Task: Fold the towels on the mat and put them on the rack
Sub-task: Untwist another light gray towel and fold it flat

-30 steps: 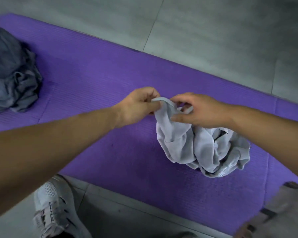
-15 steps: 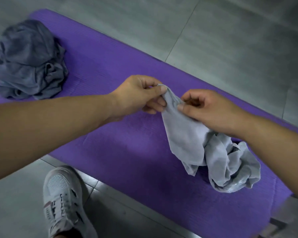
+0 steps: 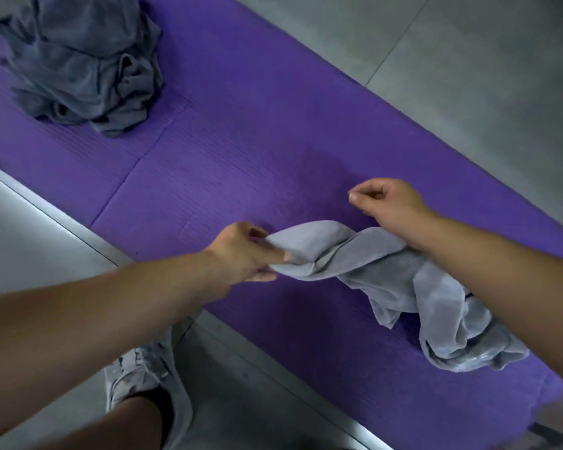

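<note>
A light grey towel [image 3: 387, 271] lies crumpled and twisted on the purple mat [image 3: 241, 141]. Its bulk is at the right and one end is stretched out to the left. My left hand [image 3: 244, 251] grips that left end between thumb and fingers, just above the mat's near edge. My right hand [image 3: 384, 199] hovers over the mat beyond the towel. Its fingers are curled, the thumb meets the forefinger, and nothing shows in them. The towel runs under my right wrist. A second, dark grey towel [image 3: 82, 66] sits in a heap at the mat's far left.
Grey floor tiles [image 3: 468, 76] surround the mat. My white shoe [image 3: 143, 378] stands on the floor just in front of the mat's near edge. No rack is in view.
My right hand has let go of the light towel and moved away to the right. My left hand has pulled the towel's end leftward. The view has tilted and shifted.
</note>
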The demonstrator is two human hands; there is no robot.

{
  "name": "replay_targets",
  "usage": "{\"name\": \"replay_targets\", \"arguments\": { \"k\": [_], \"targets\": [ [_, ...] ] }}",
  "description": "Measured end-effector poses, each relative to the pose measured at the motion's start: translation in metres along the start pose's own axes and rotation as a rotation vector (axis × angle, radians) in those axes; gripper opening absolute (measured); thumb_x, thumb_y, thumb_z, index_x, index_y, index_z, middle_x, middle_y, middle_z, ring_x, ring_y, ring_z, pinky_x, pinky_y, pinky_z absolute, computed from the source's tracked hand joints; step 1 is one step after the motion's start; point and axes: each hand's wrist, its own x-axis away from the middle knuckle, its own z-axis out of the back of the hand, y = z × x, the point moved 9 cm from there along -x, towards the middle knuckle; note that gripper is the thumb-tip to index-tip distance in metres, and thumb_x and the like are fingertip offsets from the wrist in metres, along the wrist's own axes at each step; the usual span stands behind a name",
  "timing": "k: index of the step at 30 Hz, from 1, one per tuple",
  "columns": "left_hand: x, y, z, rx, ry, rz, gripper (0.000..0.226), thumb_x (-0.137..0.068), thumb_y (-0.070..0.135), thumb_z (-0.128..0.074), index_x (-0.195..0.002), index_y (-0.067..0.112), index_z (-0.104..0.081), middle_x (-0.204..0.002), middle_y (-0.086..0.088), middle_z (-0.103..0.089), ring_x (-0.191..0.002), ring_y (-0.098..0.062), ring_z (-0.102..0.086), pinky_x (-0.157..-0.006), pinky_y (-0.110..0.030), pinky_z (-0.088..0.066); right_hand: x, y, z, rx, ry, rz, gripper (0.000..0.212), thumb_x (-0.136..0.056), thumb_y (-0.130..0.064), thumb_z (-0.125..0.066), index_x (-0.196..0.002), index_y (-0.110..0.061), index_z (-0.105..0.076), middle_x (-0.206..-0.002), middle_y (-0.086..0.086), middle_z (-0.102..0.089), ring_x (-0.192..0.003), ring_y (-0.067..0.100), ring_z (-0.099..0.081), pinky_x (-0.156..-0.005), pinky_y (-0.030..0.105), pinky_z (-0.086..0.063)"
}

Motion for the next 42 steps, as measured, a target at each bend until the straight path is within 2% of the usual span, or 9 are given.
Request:
{"name": "replay_targets", "arguments": {
  "k": [6,13,19,24,27,29,31,35,42],
  "targets": [
    [-0.006,0.008,0.000,0.264,-0.132,-0.129,0.020,-0.086,0.012,-0.076,-0.104,0.009,-0.068,-0.107,-0.010,-0.074,-0.102,-0.021,-0.070,-0.087,-0.031,-0.057,-0.001,-0.031,-0.073,-0.105,-0.482,0.008,0.029,-0.085,-0.039,-0.073,-0.107,-0.020,-0.076,-0.109,0.000,-0.076,-0.107,0.014,-0.070,-0.092,0.027,-0.054],
    [0.004,0.049,0.005,0.463,-0.292,-0.246,0.042,-0.085,0.014,-0.066,-0.123,-0.002,-0.064,-0.119,-0.017,-0.069,-0.108,-0.025,-0.068,-0.094,-0.033,-0.058,-0.003,-0.070,-0.068,-0.185,-0.736,0.018,0.033,-0.077,-0.041,-0.084,-0.078,-0.014,-0.064,-0.073,0.001,-0.059,-0.064,0.012,-0.054,-0.059,0.022,-0.047],
    [0.012,0.073,0.021,0.431,-0.402,-0.358,0.025,-0.092,0.008,-0.058,-0.113,-0.002,-0.067,-0.113,-0.017,-0.072,-0.105,-0.025,-0.071,-0.091,-0.033,-0.059,0.026,-0.067,-0.066,0.074,-0.958,-0.087,0.040,-0.089,-0.049,-0.064,-0.096,-0.010,-0.070,-0.088,0.004,-0.066,-0.078,0.016,-0.061,-0.074,0.030,-0.050],
    [0.005,0.064,0.054,0.521,-0.340,-0.372,0.036,-0.095,0.013,-0.058,-0.125,-0.007,-0.060,-0.122,-0.021,-0.067,-0.110,-0.028,-0.067,-0.091,-0.034,-0.058,0.020,-0.067,-0.037,0.439,-0.817,-0.005,0.049,-0.088,-0.065,-0.058,-0.086,-0.020,-0.078,-0.089,-0.003,-0.076,-0.085,0.011,-0.070,-0.087,0.033,-0.051],
    [0.000,0.056,0.083,0.568,-0.228,-0.372,0.034,-0.095,0.016,-0.052,-0.123,-0.003,-0.060,-0.116,-0.017,-0.069,-0.103,-0.025,-0.068,-0.089,-0.034,-0.060,0.006,-0.080,-0.010,0.360,-0.617,0.132,0.064,-0.078,-0.069,-0.068,-0.074,-0.006,-0.061,-0.072,0.004,-0.058,-0.068,0.015,-0.053,-0.072,0.039,-0.049],
    [-0.002,0.051,0.090,0.528,-0.200,-0.356,0.037,-0.095,0.016,-0.053,-0.126,-0.003,-0.056,-0.116,-0.017,-0.067,-0.102,-0.025,-0.068,-0.087,-0.035,-0.061,0.001,-0.086,0.003,0.212,-0.509,0.167,0.073,-0.079,-0.067,-0.070,-0.087,0.005,-0.057,-0.083,0.011,-0.059,-0.080,0.020,-0.058,-0.089,0.041,-0.056],
    [-0.004,0.049,0.089,0.473,-0.191,-0.344,0.028,-0.093,0.016,-0.056,-0.117,0.001,-0.060,-0.111,-0.014,-0.069,-0.100,-0.023,-0.068,-0.084,-0.033,-0.060,0.006,-0.091,0.002,0.073,-0.471,0.176,0.057,-0.093,-0.052,-0.064,-0.092,0.004,-0.056,-0.091,0.013,-0.063,-0.090,0.023,-0.063,-0.101,0.044,-0.054],
    [-0.006,0.059,0.077,0.364,-0.142,-0.366,0.002,-0.090,0.013,-0.060,-0.089,0.013,-0.062,-0.086,-0.002,-0.068,-0.082,-0.015,-0.066,-0.075,-0.028,-0.058,0.013,-0.099,-0.006,-0.054,-0.266,0.214,0.030,-0.102,-0.033,-0.056,-0.086,-0.008,-0.060,-0.084,0.013,-0.061,-0.079,0.024,-0.062,-0.082,0.041,-0.058],
    [-0.020,0.060,0.079,0.211,0.022,-0.344,0.017,-0.098,0.010,-0.061,-0.081,0.015,-0.062,-0.082,-0.004,-0.069,-0.080,-0.017,-0.067,-0.076,-0.033,-0.058,0.020,-0.077,-0.044,0.042,-0.360,0.137,0.031,-0.098,-0.046,-0.057,-0.100,-0.021,-0.077,-0.102,0.004,-0.076,-0.098,0.019,-0.071,-0.094,0.032,-0.054]
  ]
}}
